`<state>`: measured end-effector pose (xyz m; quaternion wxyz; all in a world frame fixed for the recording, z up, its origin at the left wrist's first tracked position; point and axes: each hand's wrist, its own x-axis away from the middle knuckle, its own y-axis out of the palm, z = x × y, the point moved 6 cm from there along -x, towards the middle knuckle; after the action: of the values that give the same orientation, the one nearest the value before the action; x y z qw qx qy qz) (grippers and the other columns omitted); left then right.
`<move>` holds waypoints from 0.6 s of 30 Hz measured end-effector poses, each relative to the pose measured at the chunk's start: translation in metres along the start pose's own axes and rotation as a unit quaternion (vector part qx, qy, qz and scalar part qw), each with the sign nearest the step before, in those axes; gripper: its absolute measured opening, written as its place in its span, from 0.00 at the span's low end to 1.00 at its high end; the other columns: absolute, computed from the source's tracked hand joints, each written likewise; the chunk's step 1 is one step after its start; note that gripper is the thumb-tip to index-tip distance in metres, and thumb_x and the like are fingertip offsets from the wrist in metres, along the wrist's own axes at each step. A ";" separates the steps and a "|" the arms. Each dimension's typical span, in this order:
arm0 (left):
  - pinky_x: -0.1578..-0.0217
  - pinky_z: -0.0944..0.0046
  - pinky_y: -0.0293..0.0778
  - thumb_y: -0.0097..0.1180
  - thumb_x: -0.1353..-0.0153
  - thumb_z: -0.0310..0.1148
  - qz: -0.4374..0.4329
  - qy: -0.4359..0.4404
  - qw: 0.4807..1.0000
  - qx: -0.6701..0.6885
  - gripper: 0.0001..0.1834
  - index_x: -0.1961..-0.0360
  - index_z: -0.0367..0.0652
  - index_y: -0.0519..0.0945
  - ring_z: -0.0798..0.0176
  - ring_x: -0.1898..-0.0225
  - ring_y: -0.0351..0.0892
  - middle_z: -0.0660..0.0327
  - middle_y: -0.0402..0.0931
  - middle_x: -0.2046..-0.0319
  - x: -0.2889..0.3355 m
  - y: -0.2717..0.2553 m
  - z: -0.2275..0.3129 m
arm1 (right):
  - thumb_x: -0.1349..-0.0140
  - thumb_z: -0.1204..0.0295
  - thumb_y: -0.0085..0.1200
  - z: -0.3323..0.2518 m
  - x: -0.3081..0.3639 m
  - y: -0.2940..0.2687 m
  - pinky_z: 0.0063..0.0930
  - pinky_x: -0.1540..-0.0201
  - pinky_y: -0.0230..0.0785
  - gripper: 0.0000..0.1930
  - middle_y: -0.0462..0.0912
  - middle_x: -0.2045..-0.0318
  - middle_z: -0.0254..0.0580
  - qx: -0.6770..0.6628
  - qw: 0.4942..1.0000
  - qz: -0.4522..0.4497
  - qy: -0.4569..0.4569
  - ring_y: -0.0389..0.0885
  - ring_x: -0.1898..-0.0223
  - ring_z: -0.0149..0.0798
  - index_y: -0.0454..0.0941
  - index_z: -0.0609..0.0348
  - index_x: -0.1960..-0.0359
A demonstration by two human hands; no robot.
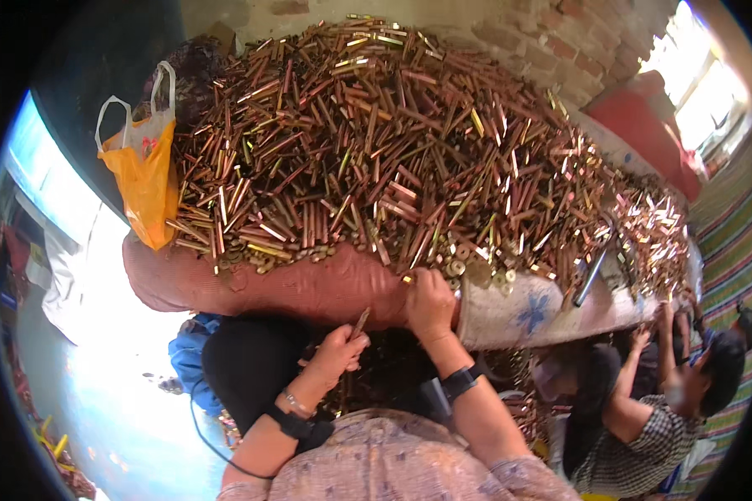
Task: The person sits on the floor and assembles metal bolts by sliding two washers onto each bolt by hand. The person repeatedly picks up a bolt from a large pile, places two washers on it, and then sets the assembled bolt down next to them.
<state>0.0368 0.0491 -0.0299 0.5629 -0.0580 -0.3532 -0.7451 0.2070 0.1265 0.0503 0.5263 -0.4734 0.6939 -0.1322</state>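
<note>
My left hand is closed around a short, narrow metal rod, its end sticking up from the fingers. My right hand is at the near edge of the pile, over the rolled sack, its fingertips pinched on a small brass-coloured metal piece. Beyond both hands rises a big heap of copper-coloured metal rods or tubes, lying in all directions. Small round washer-like pieces lie along its near edge, close to my right hand. The hands are apart from each other.
A reddish-brown rolled sack and a white sack with a blue print border the heap. An orange bag stands at left. A dark-handled tool leans at right. Another person works at the lower right.
</note>
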 end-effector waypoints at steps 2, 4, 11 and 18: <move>0.83 0.75 0.56 0.54 0.37 0.32 0.003 0.001 1.000 -0.003 0.08 0.68 0.42 0.69 0.77 0.83 0.56 0.70 0.61 0.80 -0.001 0.000 0.004 | 0.50 0.75 0.53 0.001 -0.001 0.003 0.43 0.67 0.70 0.10 0.74 0.70 0.46 0.023 0.999 -0.027 0.005 0.76 0.68 0.52 0.74 0.55 0.64; 0.84 0.74 0.55 0.54 0.37 0.33 0.000 0.007 1.000 -0.002 0.08 0.68 0.42 0.70 0.77 0.83 0.56 0.69 0.61 0.80 0.000 0.004 0.006 | 0.51 0.75 0.52 0.000 -0.001 0.001 0.43 0.69 0.69 0.07 0.73 0.73 0.47 0.017 1.000 -0.012 -0.009 0.75 0.71 0.53 0.72 0.55 0.69; 0.82 0.75 0.58 0.52 0.36 0.32 -0.009 0.006 1.000 -0.004 0.07 0.67 0.41 0.69 0.77 0.81 0.57 0.68 0.62 0.77 0.003 0.001 0.006 | 0.52 0.75 0.53 -0.004 0.000 -0.001 0.43 0.72 0.67 0.09 0.71 0.75 0.46 0.028 0.999 0.000 -0.029 0.74 0.74 0.51 0.72 0.55 0.67; 0.82 0.76 0.58 0.53 0.37 0.32 -0.022 0.007 1.000 -0.011 0.07 0.67 0.41 0.70 0.77 0.82 0.57 0.70 0.62 0.79 -0.002 0.001 0.003 | 0.51 0.77 0.51 0.001 0.000 0.000 0.44 0.67 0.70 0.12 0.74 0.70 0.48 0.006 1.000 -0.028 0.004 0.76 0.69 0.55 0.73 0.58 0.62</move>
<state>0.0378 0.0529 -0.0278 0.5477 -0.0516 -0.3421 -0.7618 0.2081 0.1269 0.0503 0.5223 -0.4888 0.6818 -0.1532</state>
